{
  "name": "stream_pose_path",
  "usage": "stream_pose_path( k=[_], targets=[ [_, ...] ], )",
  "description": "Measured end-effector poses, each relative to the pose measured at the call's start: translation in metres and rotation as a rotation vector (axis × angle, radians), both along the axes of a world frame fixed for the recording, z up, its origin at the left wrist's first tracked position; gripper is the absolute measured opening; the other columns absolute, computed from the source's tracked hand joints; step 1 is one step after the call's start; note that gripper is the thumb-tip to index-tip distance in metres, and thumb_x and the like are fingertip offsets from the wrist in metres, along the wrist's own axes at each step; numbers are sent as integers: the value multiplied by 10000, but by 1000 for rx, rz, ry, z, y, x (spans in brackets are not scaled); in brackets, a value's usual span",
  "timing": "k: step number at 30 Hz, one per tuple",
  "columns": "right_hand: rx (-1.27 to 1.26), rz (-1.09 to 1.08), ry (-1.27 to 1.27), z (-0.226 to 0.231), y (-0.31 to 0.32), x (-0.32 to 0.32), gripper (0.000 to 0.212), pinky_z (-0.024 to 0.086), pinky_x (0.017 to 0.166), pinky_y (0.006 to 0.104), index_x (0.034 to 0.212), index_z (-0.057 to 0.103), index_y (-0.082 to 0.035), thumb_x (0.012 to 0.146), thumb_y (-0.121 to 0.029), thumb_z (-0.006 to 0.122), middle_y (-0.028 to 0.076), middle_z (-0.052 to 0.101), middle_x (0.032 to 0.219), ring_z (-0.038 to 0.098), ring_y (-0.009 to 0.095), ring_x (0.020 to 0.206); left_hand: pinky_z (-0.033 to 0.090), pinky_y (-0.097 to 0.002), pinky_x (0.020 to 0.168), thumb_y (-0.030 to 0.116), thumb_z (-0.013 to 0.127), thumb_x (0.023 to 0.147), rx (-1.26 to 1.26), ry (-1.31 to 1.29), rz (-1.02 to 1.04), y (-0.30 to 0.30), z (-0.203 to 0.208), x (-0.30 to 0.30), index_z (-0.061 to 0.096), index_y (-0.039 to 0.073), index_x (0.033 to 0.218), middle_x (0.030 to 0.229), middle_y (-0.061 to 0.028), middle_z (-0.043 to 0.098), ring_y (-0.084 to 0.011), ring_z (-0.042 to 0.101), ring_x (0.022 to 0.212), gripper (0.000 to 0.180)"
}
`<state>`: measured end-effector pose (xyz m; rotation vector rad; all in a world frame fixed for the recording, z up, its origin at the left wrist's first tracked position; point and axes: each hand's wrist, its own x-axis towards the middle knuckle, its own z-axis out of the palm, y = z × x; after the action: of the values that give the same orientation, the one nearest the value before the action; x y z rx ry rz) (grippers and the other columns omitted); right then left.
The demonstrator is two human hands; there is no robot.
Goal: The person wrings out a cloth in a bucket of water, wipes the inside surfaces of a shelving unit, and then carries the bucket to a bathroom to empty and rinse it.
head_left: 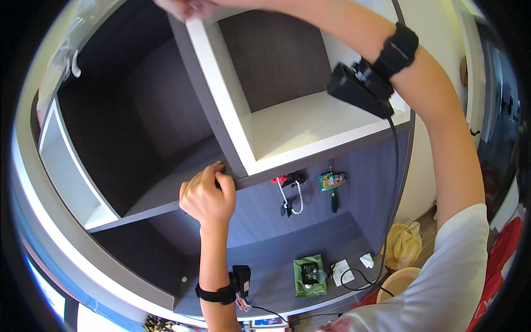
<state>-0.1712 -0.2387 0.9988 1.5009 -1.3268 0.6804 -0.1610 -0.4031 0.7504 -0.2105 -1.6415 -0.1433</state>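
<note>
My left hand is closed, its fingers curled over the dark shelf edge beside the upright of a tall grey shelf unit. Up at the top edge of the view, my right hand is blurred and partly cut off, close to the top of the white-framed cubby; its fingers cannot be made out. A black strap with a small device sits on my right forearm, and another strapped device is on my left wrist.
Below the cubbies hang a white bead string and a green ornament with a tassel. On the lower shelf lie a green packet, white paper and a black cable. A yellow bag stands at right by a beige bucket.
</note>
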Motion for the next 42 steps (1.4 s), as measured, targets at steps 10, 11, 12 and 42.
stream_pose_path(
  k=[10, 11, 12, 42],
  targets=[
    [22, -426, 331, -14, -20, -7, 283, 421, 718, 404, 957, 490, -42, 697, -145, 532, 199, 503, 912, 511, 354, 822, 400, -267, 492, 104, 494, 675, -16, 52, -76, -12, -2, -1, 642, 62, 618, 587, -60, 611, -179, 545, 462, 164],
    [46, -522, 317, -31, -18, -9, 298, 428, 711, 407, 978, 487, -52, 702, -151, 544, 190, 499, 932, 520, 347, 817, 400, -267, 492, 104, 494, 675, -3, 48, -78, -11, -2, -4, 642, 62, 618, 587, -60, 611, -179, 545, 462, 164],
    [44, -471, 451, -45, -14, -16, 260, 453, 624, 376, 959, 486, -80, 715, -144, 547, 135, 525, 887, 544, 292, 759, 401, -268, 493, 107, 496, 674, -9, 39, -87, -8, -2, -2, 641, 61, 617, 586, -63, 610, -179, 547, 464, 163],
    [-452, -1107, 539, 31, 30, -19, 355, 462, 704, 416, 1047, 486, -92, 724, -220, 561, 154, 480, 1042, 549, 318, 853, 407, -294, 539, 115, 513, 677, 19, -50, -126, -15, 1, 13, 625, 38, 641, 651, -63, 624, -191, 589, 567, 141]
  ],
)
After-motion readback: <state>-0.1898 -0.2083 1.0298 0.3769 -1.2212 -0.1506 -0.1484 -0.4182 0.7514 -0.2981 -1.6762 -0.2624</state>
